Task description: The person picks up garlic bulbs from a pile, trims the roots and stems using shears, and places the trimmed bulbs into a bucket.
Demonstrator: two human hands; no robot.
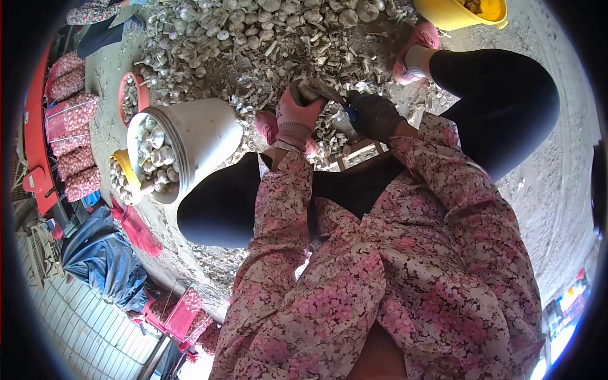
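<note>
The left hand (297,114), in a pink glove, is closed around a garlic bulb (308,92) held out in front of the knees, its fingers curled over the top of the bulb. The right hand (375,116), in a dark glove, is wrapped shut around a cutting tool (334,96) with a blue handle; it looks like shears, though the blades are too small and blurred to tell whether they stand open or closed. The tool's metal end reaches across to the bulb and appears to touch it.

Both hands meet above a big heap of garlic bulbs (253,31) and cut stalks spread over the ground. To the left of the hands, a white bucket (190,142) holds trimmed bulbs, with a smaller yellow container (123,174) of garlic just beside it. A yellow bowl (462,12) sits beyond the pink shoe (415,50). Pink mesh sacks (73,120) full of garlic lie along the far left, well apart from the hands.
</note>
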